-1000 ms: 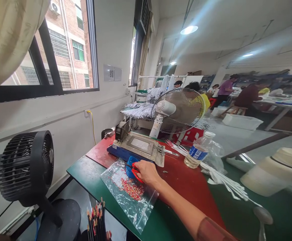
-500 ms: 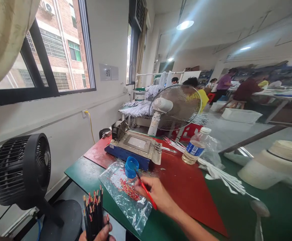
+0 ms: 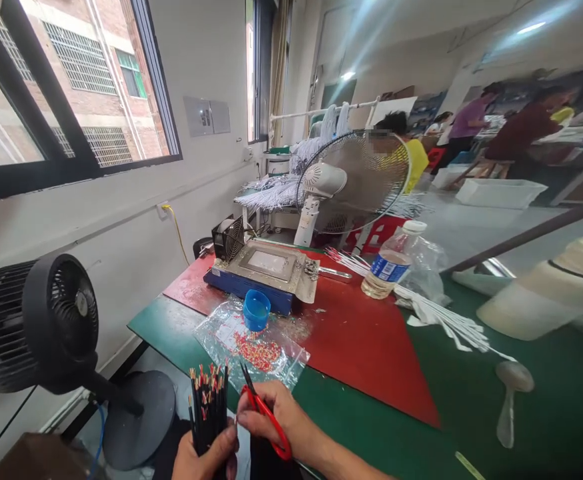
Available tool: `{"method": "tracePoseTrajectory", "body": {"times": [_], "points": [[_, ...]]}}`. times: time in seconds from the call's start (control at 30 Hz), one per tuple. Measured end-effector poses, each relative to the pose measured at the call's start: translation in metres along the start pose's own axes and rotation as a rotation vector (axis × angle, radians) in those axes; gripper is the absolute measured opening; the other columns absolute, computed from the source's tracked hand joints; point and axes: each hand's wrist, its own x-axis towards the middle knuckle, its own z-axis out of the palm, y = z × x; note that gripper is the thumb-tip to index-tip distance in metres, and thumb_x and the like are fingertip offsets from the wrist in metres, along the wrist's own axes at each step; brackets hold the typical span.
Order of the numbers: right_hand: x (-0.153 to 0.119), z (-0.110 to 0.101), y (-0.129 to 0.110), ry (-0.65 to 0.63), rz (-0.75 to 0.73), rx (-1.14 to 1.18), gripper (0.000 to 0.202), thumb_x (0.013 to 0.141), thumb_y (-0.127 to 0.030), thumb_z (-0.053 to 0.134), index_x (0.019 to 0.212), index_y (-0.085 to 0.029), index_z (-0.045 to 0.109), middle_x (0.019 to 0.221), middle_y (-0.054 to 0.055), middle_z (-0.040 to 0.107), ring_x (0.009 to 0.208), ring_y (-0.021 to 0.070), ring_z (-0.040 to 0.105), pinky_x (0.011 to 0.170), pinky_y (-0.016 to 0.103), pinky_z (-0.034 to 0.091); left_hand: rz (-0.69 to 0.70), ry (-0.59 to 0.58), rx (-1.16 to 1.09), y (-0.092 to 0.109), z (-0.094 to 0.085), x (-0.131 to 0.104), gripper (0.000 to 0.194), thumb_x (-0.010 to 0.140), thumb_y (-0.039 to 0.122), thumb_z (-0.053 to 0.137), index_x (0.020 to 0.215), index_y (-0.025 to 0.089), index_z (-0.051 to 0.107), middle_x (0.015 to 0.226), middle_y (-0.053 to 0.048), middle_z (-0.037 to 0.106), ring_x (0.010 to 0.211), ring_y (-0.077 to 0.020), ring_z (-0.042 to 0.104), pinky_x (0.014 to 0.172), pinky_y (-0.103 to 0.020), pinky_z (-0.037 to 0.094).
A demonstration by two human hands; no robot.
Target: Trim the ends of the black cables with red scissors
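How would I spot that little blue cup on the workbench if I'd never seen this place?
Start at the green workbench under the window and find the flat blue-based machine on its red mat. Just in front of that machine, at the far edge of a clear plastic bag of tiny red pieces, stands the small blue cup. It is the only round, open-topped blue thing there.

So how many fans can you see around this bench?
3. A black fan stands left of the table, a white fan behind it, and a small black fan beside the blue machine. Others may be hidden.
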Motion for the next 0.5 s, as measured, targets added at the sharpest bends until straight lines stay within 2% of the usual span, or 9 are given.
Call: {"method": "tracePoseTrajectory", "body": {"times": [0.1,0.2,0.3,0.4,0.5], "points": [[0.0,-0.003,-0.004,-0.028,0.014,-0.145,0.039,0.071,-0.053,0.064,0.074,-0.014,0.062,0.06,-0.004,0.046,0.057,0.0086,0.038,0.054,0.021,0.03,0.012,0.037,-0.007,0.002,-0.007,0.0,0.047,0.056,0.058,0.071,0.061,0.011,0.062,0.036,0.0,0.048,0.036,-0.0079,0.038,0.042,-0.023,0.026],[0.0,-0.005,-0.01,-0.11,0.033,-0.446,0.038,0.071,-0.054,0.063,0.077,-0.017,0.06,0.07,-0.003,0.051,0.063,0.0103,0.04,0.056,0.022,0.027,0.049,0.103,-0.102,0.008,-0.015,-0.003,0.043,0.059,0.053,0.071,0.068,0.011,0.061,0.039,0.001,0.05,0.038,-0.0073,0.039,0.043,-0.022,0.026],[-0.001,-0.003,-0.012,-0.161,0.056,-0.661,0.04,0.072,-0.057,0.06,0.069,-0.018,0.05,0.066,-0.005,0.046,0.062,0.0099,0.036,0.055,0.022,0.022,0.076,0.158,-0.151,0.016,-0.018,-0.007,0.043,0.058,0.05,0.073,0.07,0.011,0.059,0.039,0.002,0.049,0.037,-0.0075,0.04,0.043,-0.021,0.026],[-0.001,0.0,-0.01,-0.193,0.078,-0.747,0.047,0.073,-0.061,0.056,0.061,-0.018,0.039,0.06,-0.006,0.036,0.057,0.0086,0.031,0.053,0.023,0.017,0.08,0.185,-0.152,0.02,-0.017,-0.011,0.043,0.058,0.05,0.072,0.071,0.011,0.059,0.04,0.004,0.047,0.038,-0.0067,0.039,0.044,-0.021,0.025],[-0.002,0.002,-0.008,-0.205,0.088,-0.757,0.051,0.073,-0.063,0.053,0.059,-0.018,0.034,0.059,-0.007,0.034,0.057,0.0083,0.029,0.052,0.023,0.017,0.071,0.179,-0.14,0.02,-0.013,-0.014,0.044,0.058,0.049,0.073,0.074,0.01,0.06,0.042,0.004,0.048,0.038,-0.0055,0.037,0.044,-0.021,0.023]]}}
